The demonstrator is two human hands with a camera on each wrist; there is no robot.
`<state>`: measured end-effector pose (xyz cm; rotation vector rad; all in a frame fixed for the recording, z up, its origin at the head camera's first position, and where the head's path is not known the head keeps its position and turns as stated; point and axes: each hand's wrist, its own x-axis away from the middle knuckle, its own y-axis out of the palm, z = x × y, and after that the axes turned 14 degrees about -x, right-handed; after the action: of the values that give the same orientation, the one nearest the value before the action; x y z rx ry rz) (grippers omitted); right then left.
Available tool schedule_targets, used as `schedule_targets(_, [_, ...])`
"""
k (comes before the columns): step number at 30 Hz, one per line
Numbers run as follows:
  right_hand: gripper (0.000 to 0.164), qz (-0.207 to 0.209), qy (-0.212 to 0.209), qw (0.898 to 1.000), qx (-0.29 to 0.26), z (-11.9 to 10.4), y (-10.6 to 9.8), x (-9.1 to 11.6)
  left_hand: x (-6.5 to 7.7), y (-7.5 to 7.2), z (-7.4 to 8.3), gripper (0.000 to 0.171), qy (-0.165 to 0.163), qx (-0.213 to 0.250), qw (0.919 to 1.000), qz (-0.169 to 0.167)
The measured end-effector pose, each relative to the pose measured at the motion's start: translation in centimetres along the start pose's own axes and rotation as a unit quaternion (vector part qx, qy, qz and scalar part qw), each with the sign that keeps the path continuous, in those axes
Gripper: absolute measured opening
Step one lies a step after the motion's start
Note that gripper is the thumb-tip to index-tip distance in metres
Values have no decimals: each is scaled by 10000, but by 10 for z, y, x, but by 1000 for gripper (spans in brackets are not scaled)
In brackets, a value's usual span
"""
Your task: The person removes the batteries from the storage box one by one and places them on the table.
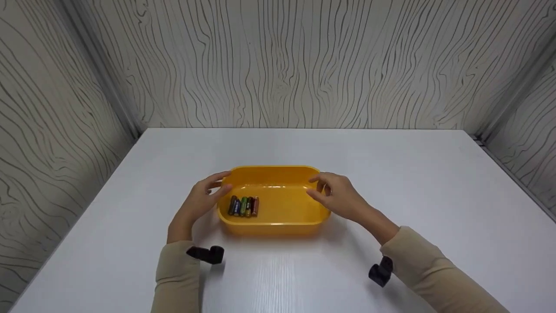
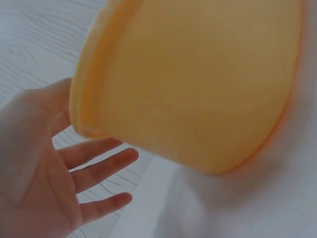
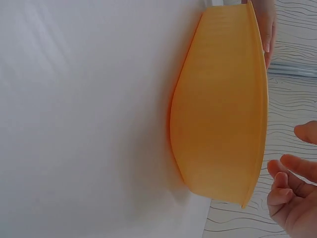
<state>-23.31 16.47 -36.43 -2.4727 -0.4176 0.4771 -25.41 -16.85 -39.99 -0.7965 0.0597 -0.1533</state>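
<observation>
A yellow plastic basin (image 1: 278, 229) stands on the white table. Inside it, a row of several small batteries (image 1: 243, 206) lies side by side near the left end. My left hand (image 1: 203, 194) is at the basin's left end, thumb and forefinger spread at the rim. In the left wrist view its other fingers (image 2: 101, 171) extend loosely past the basin's outer wall. Over the right end of the basin hovers my right hand (image 1: 341, 195), thumb apart from loosely bent fingers, nothing between them. The right wrist view shows these fingers (image 3: 292, 191) above the basin's rim.
White tabletop (image 1: 412, 182) surrounds the basin on all sides. Behind it rises a wall panel (image 1: 282, 65) with a wood-grain pattern, and similar panels flank both sides. A black wrist camera (image 1: 208, 254) is strapped over the left sleeve, another (image 1: 380, 271) over the right.
</observation>
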Motion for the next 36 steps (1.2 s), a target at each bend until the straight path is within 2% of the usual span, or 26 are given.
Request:
schedule_targets(8, [27, -319, -9, 9994, -111, -6, 16, -8, 0, 0, -16, 47, -76, 684, 9973, -255])
schedule_targets(14, [29, -633, 252, 9971, -327, -6, 29, -14, 1, 0, -19, 48, -262, 1063, 9926, -517])
schedule_targets(18, [28, -765, 378, 9951, -509, -7, 36, -19, 2, 0, -23, 49, -381, 1215, 9896, -667])
schedule_targets(29, [35, -1145, 667, 9864, -971, -8, 56, -29, 3, 1, -35, 51, -189, 1460, 9851, -892])
schedule_targets(36, [41, -1244, 1096, 9787, -1213, -8, 68, -34, 3, 1, -39, 54, -151, 1471, 9833, -1063])
